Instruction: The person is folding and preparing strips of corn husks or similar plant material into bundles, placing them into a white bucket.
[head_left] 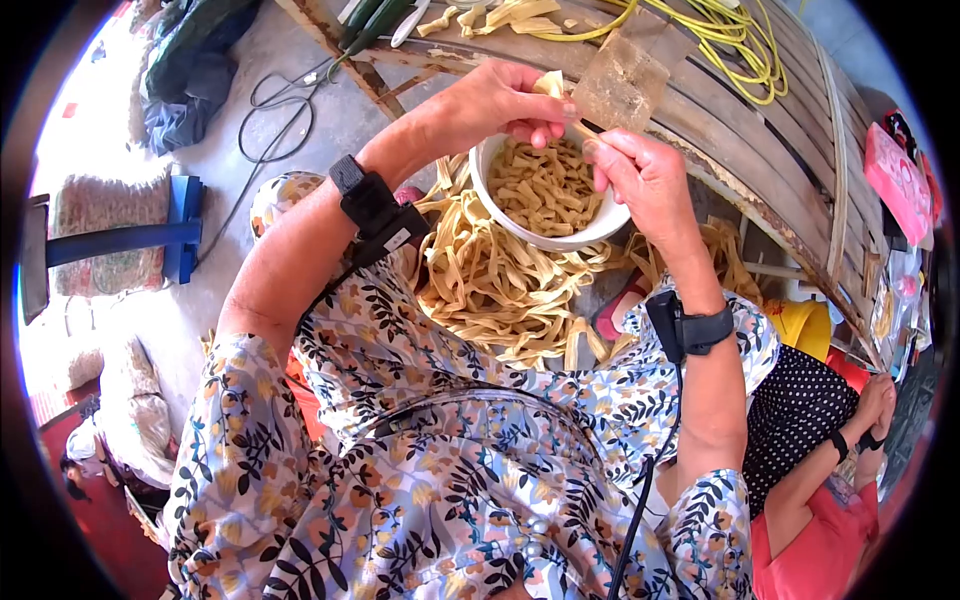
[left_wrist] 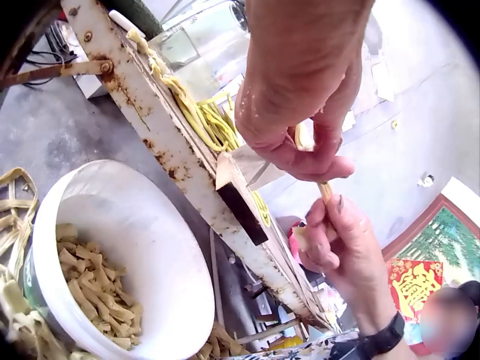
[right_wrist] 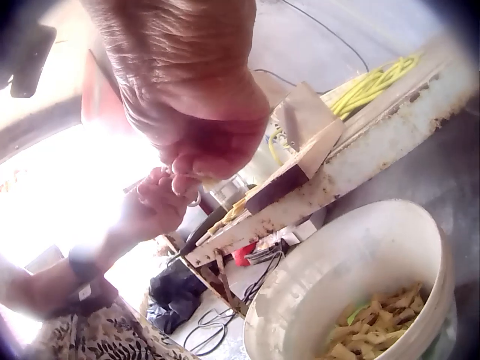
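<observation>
A pale yellow, pliable strip (left_wrist: 325, 192) runs between my two hands, high over a white bucket (left_wrist: 169, 255). My left hand (head_left: 503, 103) pinches it, and a pale end (head_left: 549, 84) sticks up past the thumb. From the other side my right hand (head_left: 640, 178) grips the strip between thumb and fingers. Short, twisted or knotted yellow pieces (head_left: 545, 195) fill the lower part of the bucket. Around the bucket's near side lies a heap of long loose strips (head_left: 490, 275). In the right wrist view the hand mostly hides the strip.
Beyond the bucket stands a slatted bench (head_left: 740, 180) with a rusty metal edge. A wooden block (head_left: 622, 85) overhangs that edge, and yellow cord (head_left: 745, 50) lies coiled behind it. A black cable (head_left: 270, 125) loops over the floor at left. Another person (head_left: 830, 500) sits at right.
</observation>
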